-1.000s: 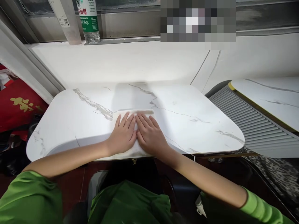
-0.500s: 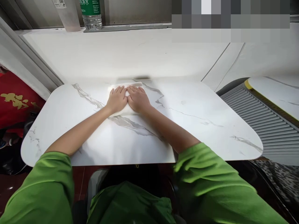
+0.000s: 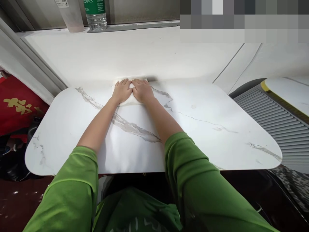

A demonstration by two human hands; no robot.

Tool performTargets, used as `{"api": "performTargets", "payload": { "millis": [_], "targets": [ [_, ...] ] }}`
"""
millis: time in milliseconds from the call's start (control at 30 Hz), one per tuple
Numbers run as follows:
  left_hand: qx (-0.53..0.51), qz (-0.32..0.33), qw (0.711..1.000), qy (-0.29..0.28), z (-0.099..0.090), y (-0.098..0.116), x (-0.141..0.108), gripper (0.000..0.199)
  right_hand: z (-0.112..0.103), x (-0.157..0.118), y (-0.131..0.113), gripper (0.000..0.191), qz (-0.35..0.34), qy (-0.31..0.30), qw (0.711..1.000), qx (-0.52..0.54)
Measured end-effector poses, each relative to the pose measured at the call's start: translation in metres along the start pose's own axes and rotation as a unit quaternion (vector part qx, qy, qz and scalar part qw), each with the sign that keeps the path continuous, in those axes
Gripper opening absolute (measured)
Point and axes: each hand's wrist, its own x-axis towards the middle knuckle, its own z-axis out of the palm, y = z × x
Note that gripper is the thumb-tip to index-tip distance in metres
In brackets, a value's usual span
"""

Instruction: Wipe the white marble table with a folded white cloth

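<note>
A white cloth (image 3: pixel 131 100) lies flat on the white marbled table (image 3: pixel 135 154), at its far edge by the wall. My left hand (image 3: pixel 122 91) presses down on the left part of the cloth, palm down and fingers pointing away from me. Beside it my right hand (image 3: pixel 142 91) lies on the right part, the thumbs of both hands nearly touching. The fingers of both hands are stretched out flat rather than wrapped round the cloth. Its far edge reaches up against the wall.
On the ledge behind stand a frosted bottle (image 3: pixel 71 17) and a green-labelled water bottle (image 3: pixel 96 19). A red bag (image 3: pixel 19 104) is at the left. A grey ribbed panel (image 3: pixel 267 122) is at the right.
Both hands and the cloth have moved away from me, up to the wall. My forearms reach further over the table and stand closer together.
</note>
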Motion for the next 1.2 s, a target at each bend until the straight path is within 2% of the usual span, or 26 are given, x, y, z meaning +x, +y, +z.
{"api": "performTargets", "payload": {
  "millis": [167, 300, 400, 567, 700, 800, 900, 1000, 1100, 1200],
  "targets": [
    [0.029, -0.009, 0.999, -0.012, -0.005, 0.011, -0.024, 0.054, -0.011, -0.021, -0.011, 0.056, -0.009, -0.009, 1.0, -0.004],
    [0.04, 0.002, 0.999, -0.024, -0.011, 0.023, -0.057, 0.053, -0.02, -0.052, -0.026, 0.056, -0.004, -0.03, 0.999, -0.028],
    [0.036, 0.012, 0.999, -0.03, -0.016, 0.034, -0.092, 0.052, -0.026, -0.085, -0.041, 0.055, -0.001, -0.027, 0.999, -0.026],
    [0.034, 0.036, 0.999, -0.021, -0.023, 0.051, -0.163, 0.052, -0.034, -0.151, -0.071, 0.054, -0.011, -0.004, 1.0, -0.018],
    [0.048, 0.037, 0.998, -0.016, -0.028, 0.063, -0.217, 0.053, -0.041, -0.197, -0.095, 0.054, -0.053, 0.004, 0.998, -0.017],
    [0.053, 0.03, 0.998, -0.015, -0.033, 0.068, -0.246, 0.054, -0.046, -0.218, -0.109, 0.054, -0.088, 0.007, 0.996, -0.016],
    [0.051, 0.034, 0.998, -0.015, -0.037, 0.067, -0.262, 0.055, -0.048, -0.225, -0.118, 0.055, -0.112, 0.001, 0.994, -0.01],
    [0.045, 0.034, 0.998, -0.015, -0.039, 0.059, -0.267, 0.056, -0.048, -0.221, -0.124, 0.056, -0.125, -0.016, 0.992, 0.001],
    [0.038, 0.028, 0.999, -0.016, -0.039, 0.046, -0.26, 0.057, -0.044, -0.207, -0.128, 0.057, -0.128, -0.033, 0.991, 0.013],
    [0.036, 0.019, 0.999, -0.01, -0.039, 0.022, -0.239, 0.056, -0.033, -0.178, -0.131, 0.057, -0.12, -0.034, 0.992, 0.022]
  ]
}}
